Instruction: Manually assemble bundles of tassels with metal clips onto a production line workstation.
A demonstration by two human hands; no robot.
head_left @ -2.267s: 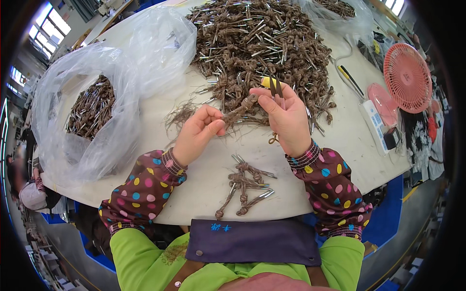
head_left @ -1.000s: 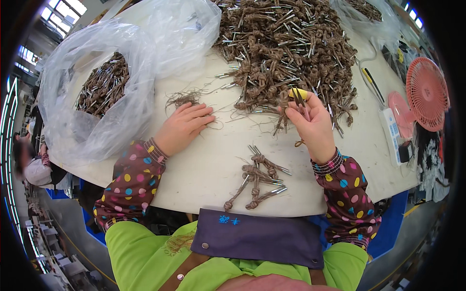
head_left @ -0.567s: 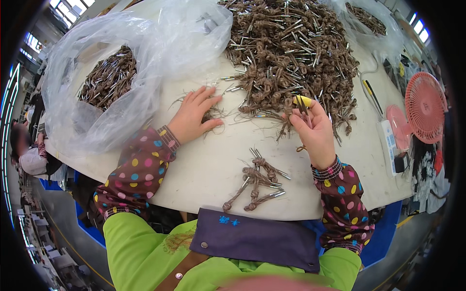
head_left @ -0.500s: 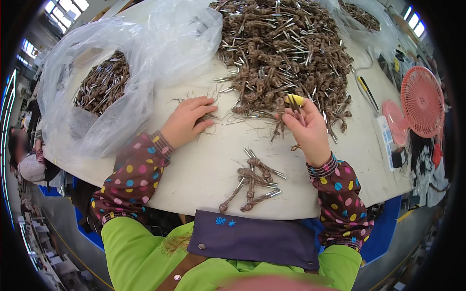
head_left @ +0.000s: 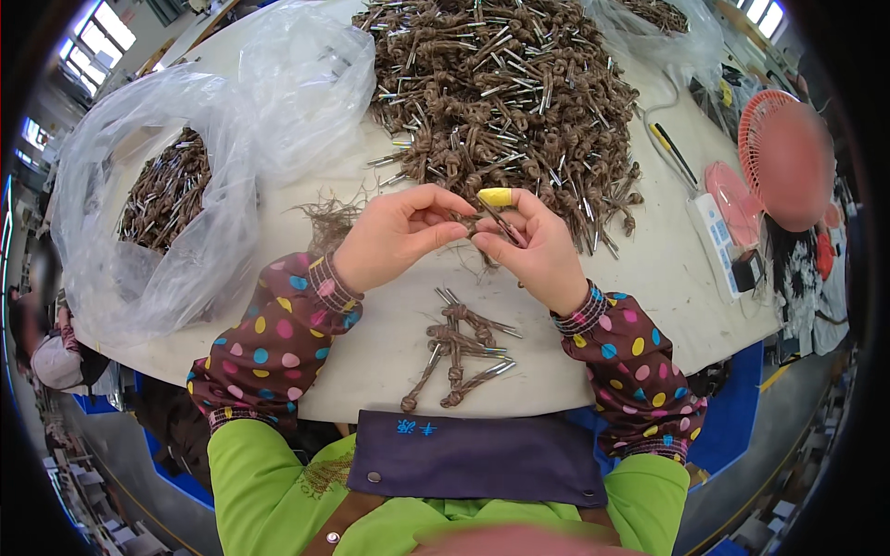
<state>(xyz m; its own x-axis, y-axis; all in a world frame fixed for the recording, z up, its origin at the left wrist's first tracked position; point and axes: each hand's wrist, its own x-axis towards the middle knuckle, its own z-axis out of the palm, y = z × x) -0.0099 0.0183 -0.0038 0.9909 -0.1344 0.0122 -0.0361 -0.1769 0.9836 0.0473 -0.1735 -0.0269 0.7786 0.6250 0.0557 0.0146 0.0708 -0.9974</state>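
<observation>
In my right hand [head_left: 538,248], closed, is a pair of small dark-bladed thread snips [head_left: 506,226]. Yellow tape [head_left: 495,196] wraps one of that hand's fingertips. Fingers pinched, my left hand [head_left: 394,236] meets it at a brown knotted cord [head_left: 471,221], which the fingers mostly hide. Below both hands lies a small group of knotted cords [head_left: 456,345] with silvery metal tips. Beyond them rises a big pile of the same cords [head_left: 501,102]. Loose brown thread scraps [head_left: 329,221] lie beside my left wrist.
A clear plastic bag [head_left: 218,102] holding more cords stands at the left, with another crumpled clear bag [head_left: 306,79] behind. On the right are a yellow-and-black pen-like tool [head_left: 674,153], a white power strip [head_left: 712,243] and a pink fan [head_left: 788,162]. The table [head_left: 362,380] curves toward me.
My left hand has left the thread scraps, moved right and closed on the cord. My right hand, with the snips, has come left to meet it. The view has shifted slightly.
</observation>
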